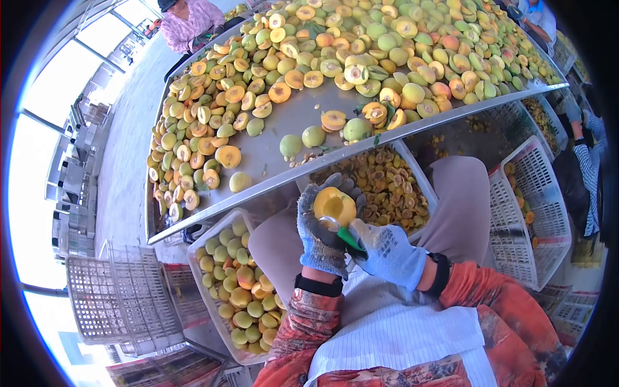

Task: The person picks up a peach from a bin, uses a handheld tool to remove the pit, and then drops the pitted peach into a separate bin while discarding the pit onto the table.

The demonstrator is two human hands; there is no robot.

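Note:
My left hand [320, 235], in a grey glove, holds a halved yellow peach [334, 204] with the cut face up, just below the table's front edge. My right hand [385, 253], in a pale blue glove, grips a green-handled tool [348, 238] whose tip sits against the fruit's lower side. Both hands are close together above my lap. Beyond them lies a white crate of pits and scraps [385, 186]. The steel table [291, 117] carries whole and halved peaches.
A crate of whole peaches [239, 290] stands at my left knee. Empty white baskets [530, 213] are on the right and stacked crates [122, 297] on the left. Other people work at the far end [189, 22] and on the right [587, 155].

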